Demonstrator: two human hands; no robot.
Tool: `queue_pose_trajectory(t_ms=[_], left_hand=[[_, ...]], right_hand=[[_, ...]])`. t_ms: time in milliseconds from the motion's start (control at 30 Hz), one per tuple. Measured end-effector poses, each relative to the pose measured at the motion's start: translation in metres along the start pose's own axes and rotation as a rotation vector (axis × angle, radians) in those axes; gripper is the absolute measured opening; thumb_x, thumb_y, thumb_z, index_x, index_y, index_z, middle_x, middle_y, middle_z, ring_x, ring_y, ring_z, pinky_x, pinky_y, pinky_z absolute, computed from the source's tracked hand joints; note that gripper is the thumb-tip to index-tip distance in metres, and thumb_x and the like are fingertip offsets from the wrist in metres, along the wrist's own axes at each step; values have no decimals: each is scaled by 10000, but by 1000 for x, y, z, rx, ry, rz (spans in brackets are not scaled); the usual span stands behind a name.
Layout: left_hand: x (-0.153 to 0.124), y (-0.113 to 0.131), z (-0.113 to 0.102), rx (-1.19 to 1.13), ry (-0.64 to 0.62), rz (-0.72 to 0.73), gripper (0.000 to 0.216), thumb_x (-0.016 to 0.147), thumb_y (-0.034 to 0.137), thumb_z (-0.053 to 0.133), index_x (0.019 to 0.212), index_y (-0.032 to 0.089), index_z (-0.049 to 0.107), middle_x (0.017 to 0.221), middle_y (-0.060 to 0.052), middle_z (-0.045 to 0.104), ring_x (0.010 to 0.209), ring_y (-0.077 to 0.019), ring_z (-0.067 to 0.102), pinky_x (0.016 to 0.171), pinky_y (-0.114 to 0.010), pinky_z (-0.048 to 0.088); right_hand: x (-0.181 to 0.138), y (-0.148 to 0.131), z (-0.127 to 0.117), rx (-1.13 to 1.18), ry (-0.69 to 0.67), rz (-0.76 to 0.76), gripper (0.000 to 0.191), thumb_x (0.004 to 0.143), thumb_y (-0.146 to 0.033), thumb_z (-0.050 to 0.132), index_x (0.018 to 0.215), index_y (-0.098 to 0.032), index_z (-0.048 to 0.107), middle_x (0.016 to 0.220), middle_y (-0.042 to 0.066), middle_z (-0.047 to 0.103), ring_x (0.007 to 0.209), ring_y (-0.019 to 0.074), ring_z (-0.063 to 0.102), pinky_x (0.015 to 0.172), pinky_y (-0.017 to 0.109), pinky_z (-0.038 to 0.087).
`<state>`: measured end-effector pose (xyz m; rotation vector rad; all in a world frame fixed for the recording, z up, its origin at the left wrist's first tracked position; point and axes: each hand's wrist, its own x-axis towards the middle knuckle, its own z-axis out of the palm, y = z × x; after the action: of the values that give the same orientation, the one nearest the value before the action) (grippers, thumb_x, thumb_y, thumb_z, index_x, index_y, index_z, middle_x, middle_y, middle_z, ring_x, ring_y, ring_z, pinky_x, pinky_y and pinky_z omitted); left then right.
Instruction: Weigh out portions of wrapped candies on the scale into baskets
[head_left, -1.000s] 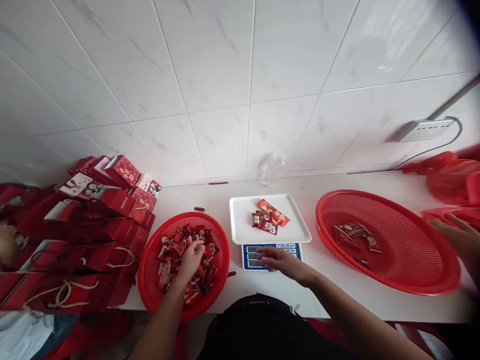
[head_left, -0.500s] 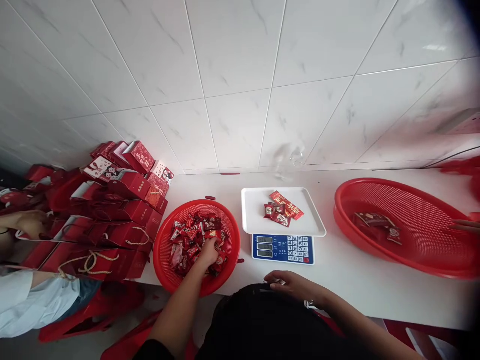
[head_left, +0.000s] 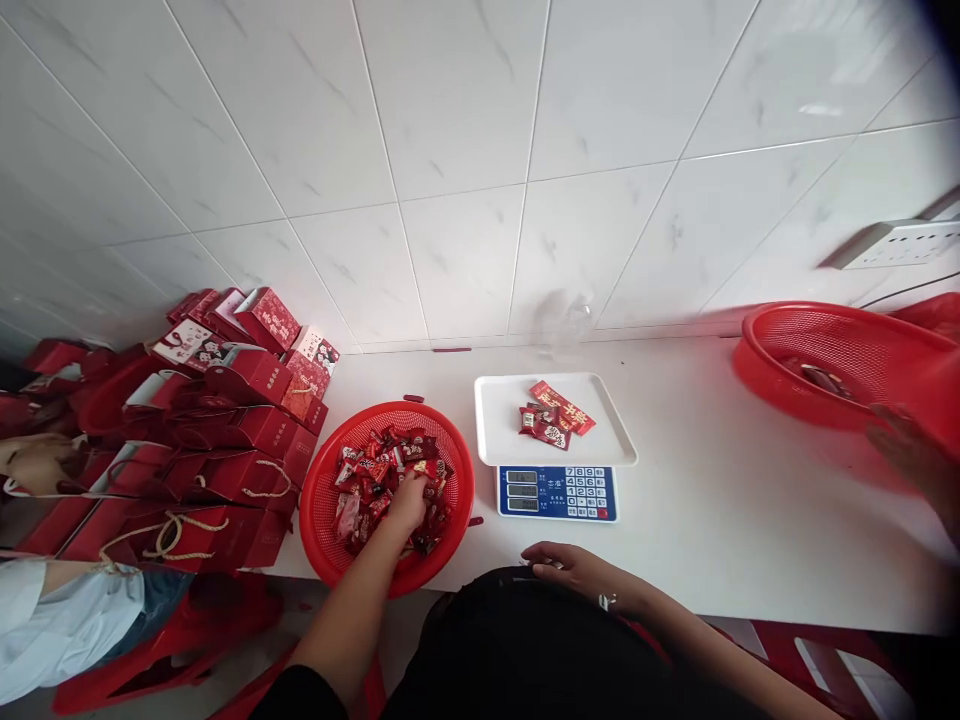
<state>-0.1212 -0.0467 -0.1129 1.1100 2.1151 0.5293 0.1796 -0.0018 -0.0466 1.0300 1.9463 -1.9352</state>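
Observation:
My left hand (head_left: 407, 503) reaches into a round red plastic basket (head_left: 313, 500) of small wrapped snack packets (head_left: 367, 495). Its fingers are drawn together at a red-and-yellow packet; the fingertips are hidden, so any grip cannot be made out. My right hand (head_left: 574, 570) rests by the table's front edge, against my black top, fingers curled; a small pale bit shows near them. Ahead of it stands a blue-and-white digital scale (head_left: 555, 492). On the scale's white tray (head_left: 499, 425) lie a long red packet (head_left: 562, 405) and several smaller dark red packets (head_left: 546, 428).
Red gift boxes with rope handles (head_left: 247, 430) are stacked at left, where another person's hand (head_left: 37, 460) is among them. At right, another person's hand (head_left: 911, 455) is at a large red basket (head_left: 795, 400). A socket strip (head_left: 892, 245) is on the wall.
The large basket at right has moved back and to the right, beside the other person's hand. My left hand stays among the packets, and my right hand has hardly moved. The view has shifted slightly.

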Motion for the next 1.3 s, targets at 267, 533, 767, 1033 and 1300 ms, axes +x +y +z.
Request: queue_pose_trajectory(t_ms=[267,533,767,1033,1300], left_hand=[[6,12,-31,107,125,126,202,757,268,559,939,182,580,1001,-82,610,936,-220,581,830,-318,420],[16,100,-11,-264,-24,201,285,732,455,586,838,191,568,794,-33,675,726,-179,620,655,-273,461],[48,153,30,-349,-136,156,476,817,373,520,1223,139,442,1002,-97,668,643,-107,618,588,-228,489],[35,144,16,-319,-114,234,317,816,313,505,1089,165,568,1082,-96,634,852,-151,627,688,-240,507],[-5,81,-13,-200,152,227,284,807,373,443,971,205,602,1032,-71,661,965,-210,607,854,-346,477]], right_hand=[[-1,7,1,50,43,-25,549,786,-577,479,1184,-207,560,1211,75,589,1103,220,540,968,334,394],[4,20,2,63,64,-69,524,787,-562,497,1181,-221,554,1155,63,617,1060,218,564,937,343,407],[3,22,5,118,101,-66,537,783,-549,508,1176,-184,551,1124,80,631,1033,209,577,911,321,422],[7,26,-14,103,302,-87,428,792,-430,506,1124,-169,575,1051,79,657,959,207,601,858,322,457],[35,-1,-91,-445,804,25,410,840,-271,390,1230,-213,501,1323,93,484,1228,245,407,995,401,341]])
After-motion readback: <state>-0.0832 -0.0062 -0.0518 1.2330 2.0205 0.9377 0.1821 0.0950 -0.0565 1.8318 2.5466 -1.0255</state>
